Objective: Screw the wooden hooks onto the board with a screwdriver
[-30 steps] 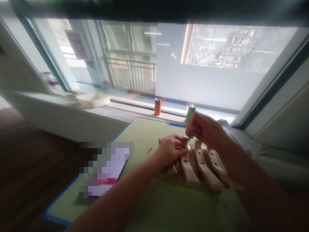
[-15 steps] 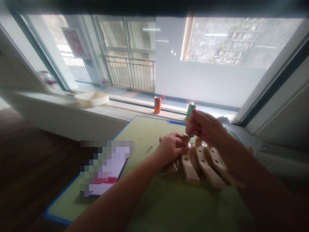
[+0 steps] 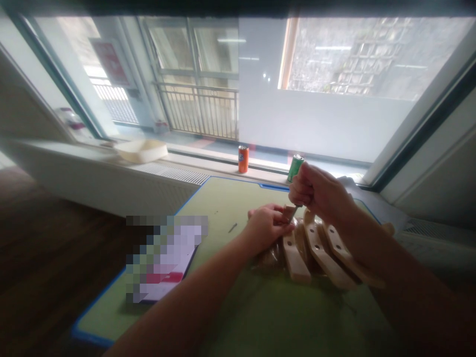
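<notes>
My right hand [image 3: 310,186] is closed in a fist around a screwdriver [image 3: 293,213]; its handle is hidden, and the thin metal shaft slants down to the left. My left hand [image 3: 266,225] grips the far end of a curved pale wooden piece [image 3: 296,263], fingers close around the shaft's tip. Where exactly the tip sits is hidden by the fingers. To the right, two more curved wooden pieces, the middle one [image 3: 323,255] and the right one [image 3: 344,254], lie side by side with dark holes. Clear plastic wrap [image 3: 273,255] shows beneath them.
The green table [image 3: 223,198] has a blue edge. A small dark screw [image 3: 232,227] and a partly blurred-out flat white item [image 3: 163,287] lie left. On the sill stand an orange can [image 3: 243,159] and a green can [image 3: 295,168], with a cream tray [image 3: 141,151] further left.
The view has shifted slightly. My right fist and the screwdriver have moved a little to the right and turned slightly; my left hand keeps its grip on the wooden piece.
</notes>
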`<state>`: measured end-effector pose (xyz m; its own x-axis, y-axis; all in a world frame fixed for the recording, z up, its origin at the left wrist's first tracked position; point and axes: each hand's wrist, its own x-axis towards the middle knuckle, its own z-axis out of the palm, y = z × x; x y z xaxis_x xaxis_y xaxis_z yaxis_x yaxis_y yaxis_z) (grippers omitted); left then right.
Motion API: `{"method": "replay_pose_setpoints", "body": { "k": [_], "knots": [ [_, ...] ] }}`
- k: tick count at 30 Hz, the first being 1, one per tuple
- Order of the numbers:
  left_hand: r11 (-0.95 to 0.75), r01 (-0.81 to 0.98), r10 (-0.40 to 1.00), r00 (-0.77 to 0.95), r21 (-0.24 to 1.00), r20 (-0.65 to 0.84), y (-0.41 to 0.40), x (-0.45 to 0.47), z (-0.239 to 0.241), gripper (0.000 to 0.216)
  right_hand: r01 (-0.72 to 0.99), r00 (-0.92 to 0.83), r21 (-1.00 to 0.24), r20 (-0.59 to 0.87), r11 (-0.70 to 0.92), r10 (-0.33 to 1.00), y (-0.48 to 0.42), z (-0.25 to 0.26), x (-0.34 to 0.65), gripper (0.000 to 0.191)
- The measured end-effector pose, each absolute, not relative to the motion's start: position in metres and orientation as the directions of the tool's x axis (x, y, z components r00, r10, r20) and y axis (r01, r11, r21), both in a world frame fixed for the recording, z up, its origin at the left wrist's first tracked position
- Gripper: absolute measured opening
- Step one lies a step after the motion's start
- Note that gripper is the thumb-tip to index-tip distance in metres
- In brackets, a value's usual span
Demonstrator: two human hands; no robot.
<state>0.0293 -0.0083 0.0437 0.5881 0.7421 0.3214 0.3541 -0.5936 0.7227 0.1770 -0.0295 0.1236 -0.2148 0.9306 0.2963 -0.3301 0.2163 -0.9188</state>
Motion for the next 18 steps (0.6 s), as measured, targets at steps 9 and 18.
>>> {"method": "replay_pose_setpoints", "body": {
  "k": [9, 18],
  "knots": [
    [-0.573, 0.349, 0.747, 0.595, 0.741, 0.297, -0.0097, 0.0287, 0.0472, 0.027, -0.32, -0.212, -0.918, 0.312, 0.236, 0.926, -0.0319, 0.1226, 0.1731, 0.038],
    [-0.573, 0.365, 0.751, 0.592, 0.734, 0.292, -0.0103, 0.0292, 0.048, 0.027, -0.263, -0.186, -0.928, 0.317, 0.264, 0.93, -0.0327, 0.1214, 0.1721, 0.038]
  ]
}}
